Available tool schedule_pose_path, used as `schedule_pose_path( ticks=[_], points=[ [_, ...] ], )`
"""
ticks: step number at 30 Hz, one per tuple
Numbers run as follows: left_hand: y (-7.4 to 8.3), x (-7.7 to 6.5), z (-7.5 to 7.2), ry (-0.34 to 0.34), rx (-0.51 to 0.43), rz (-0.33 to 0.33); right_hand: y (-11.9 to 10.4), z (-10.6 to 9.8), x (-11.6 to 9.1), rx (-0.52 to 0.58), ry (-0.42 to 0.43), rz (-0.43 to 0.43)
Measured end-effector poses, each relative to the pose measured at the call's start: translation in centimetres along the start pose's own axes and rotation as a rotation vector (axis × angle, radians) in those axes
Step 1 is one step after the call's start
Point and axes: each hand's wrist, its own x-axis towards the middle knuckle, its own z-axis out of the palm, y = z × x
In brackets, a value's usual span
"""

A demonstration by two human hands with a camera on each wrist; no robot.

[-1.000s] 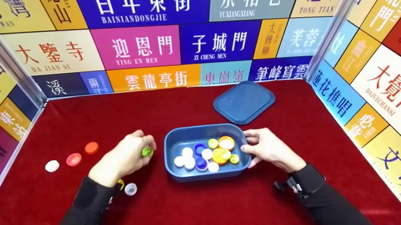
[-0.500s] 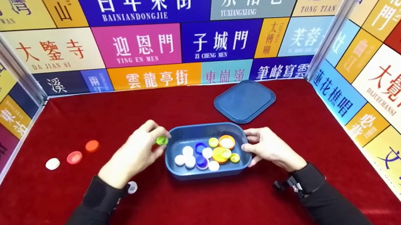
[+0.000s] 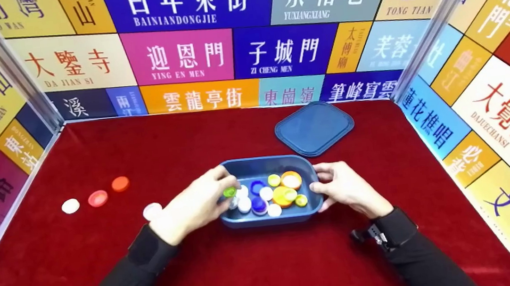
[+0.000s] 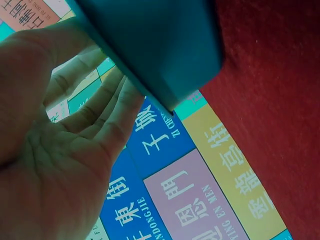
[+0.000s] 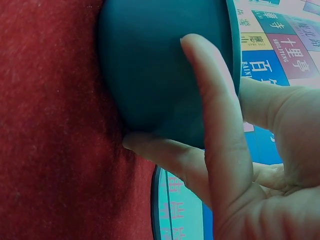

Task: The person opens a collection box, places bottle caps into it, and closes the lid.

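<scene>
My left hand [image 3: 199, 201] pinches a small green bottle cap [image 3: 229, 192] over the left end of a blue rectangular box [image 3: 268, 221]. In the left wrist view, the fingertips of the left hand [image 4: 60, 140] disappear behind the rim of the box [image 4: 160, 50], so the pinch is hidden there. My right hand [image 3: 350, 190] holds the right end of the box. The right wrist view has this hand [image 5: 235, 150] against the box wall [image 5: 150, 70], one fingertip low near the red cloth. White, blue, yellow and orange bottle caps [image 3: 284, 196] lie inside the box.
On the red cloth [image 3: 268, 265], a white cap [image 3: 70, 206], a pinkish-red cap [image 3: 98, 198] and an orange-red cap [image 3: 120, 184] lie at left. A pale cap [image 3: 152, 211] shows beside my left wrist. The blue lid [image 3: 314, 128] lies behind the box; printed panels [image 3: 179, 56] stand around.
My left hand has carried the green cap rightward from beside the box to over its left end. A pale cap has come into sight behind the left wrist. My right hand keeps its hold.
</scene>
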Motion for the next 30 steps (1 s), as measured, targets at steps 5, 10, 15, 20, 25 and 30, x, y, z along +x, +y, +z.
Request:
schedule_pose_path(
  ticks=[5,10,15,20,25,30],
  points=[
    [0.3,0.2,0.4,-0.043,0.018,-0.005,0.0,0.0,0.0,0.010,0.001,-0.005],
    [0.2,0.2,0.7,-0.050,0.037,-0.007,0.1,0.0,0.0,0.009,0.003,0.002],
    [0.2,0.0,0.5,-0.042,0.023,-0.002,0.0,0.1,0.1,0.013,0.002,0.001],
    [0.2,-0.1,-0.1,-0.025,0.009,-0.013,0.1,0.1,0.1,0.010,0.006,0.003],
    [0.0,-0.2,-0.4,0.002,0.028,-0.019,0.1,0.1,0.1,0.004,0.008,0.003],
    [-0.3,-0.3,-0.6,0.024,0.040,-0.028,0.0,0.0,0.0,0.004,0.004,0.000]
  ],
)
